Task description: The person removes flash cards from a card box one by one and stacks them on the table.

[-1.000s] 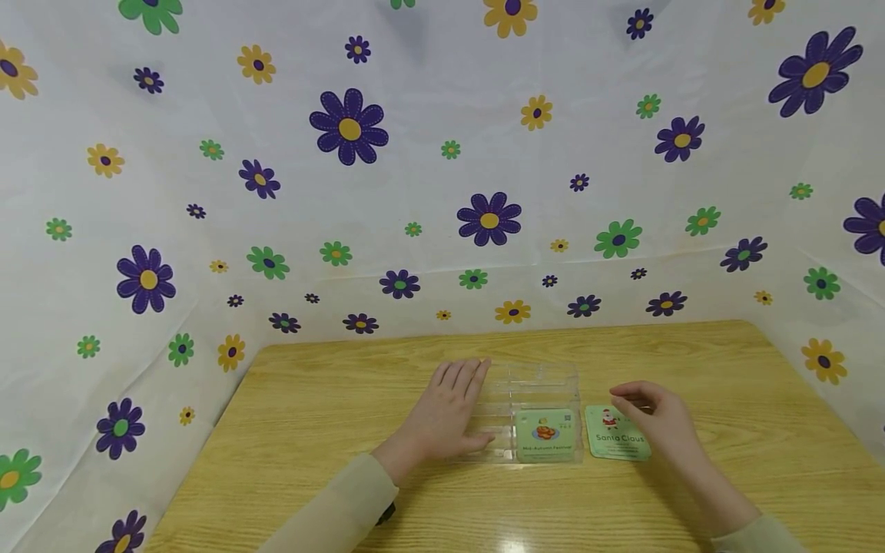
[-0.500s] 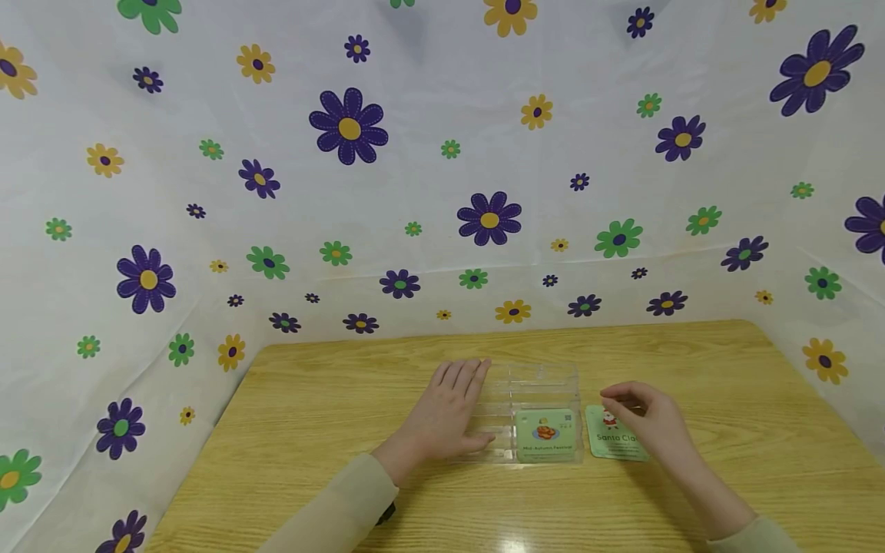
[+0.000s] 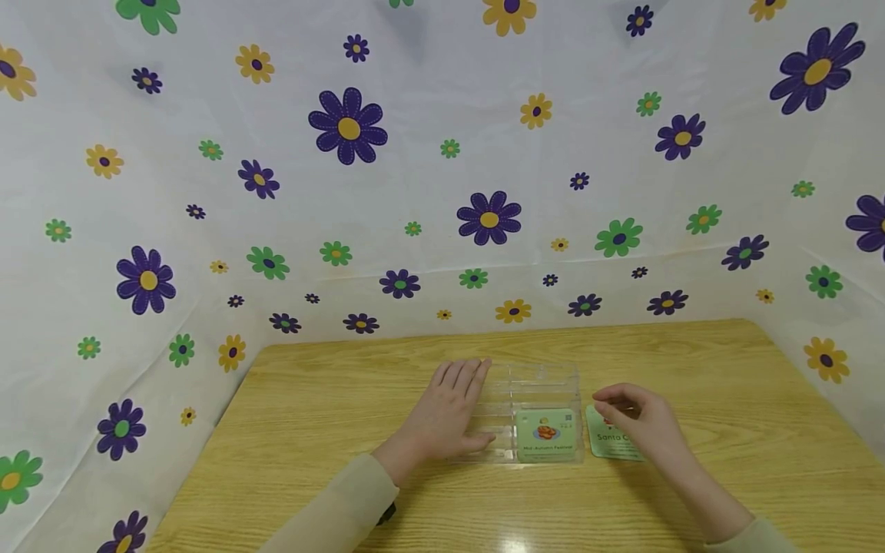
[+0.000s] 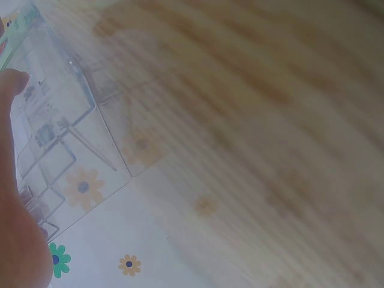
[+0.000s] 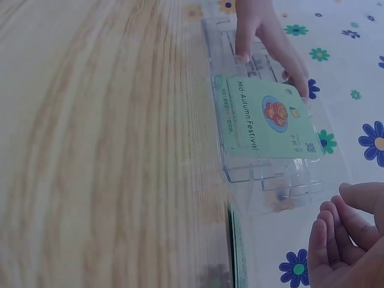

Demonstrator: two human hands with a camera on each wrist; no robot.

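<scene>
My left hand [image 3: 441, 418] lies across the left part of a clear plastic tiered rack [image 3: 544, 384], fingers extended, thumb near its front; part of the rack is hidden beneath it. A green "Mid-Autumn Festival" card [image 3: 546, 435] with a food picture leans in the rack's front right section. Just right of the rack, a green "Santa Claus" card [image 3: 607, 445] lies on the table, partly covered by my right hand [image 3: 648, 422]. That hand hovers with loosely curled fingers. In the right wrist view, nothing shows between its thumb and fingertips [image 5: 336, 207].
The wooden table [image 3: 311, 430] is bordered at the back and sides by a white flowered cloth [image 3: 415, 177]. Seen edge-on in the right wrist view, a thin green card edge [image 5: 236, 252] stands near the rack.
My right hand has shifted slightly left over the "Santa Claus" card, covering more of its text and picture. The left hand, rack and both cards stay where they were.
</scene>
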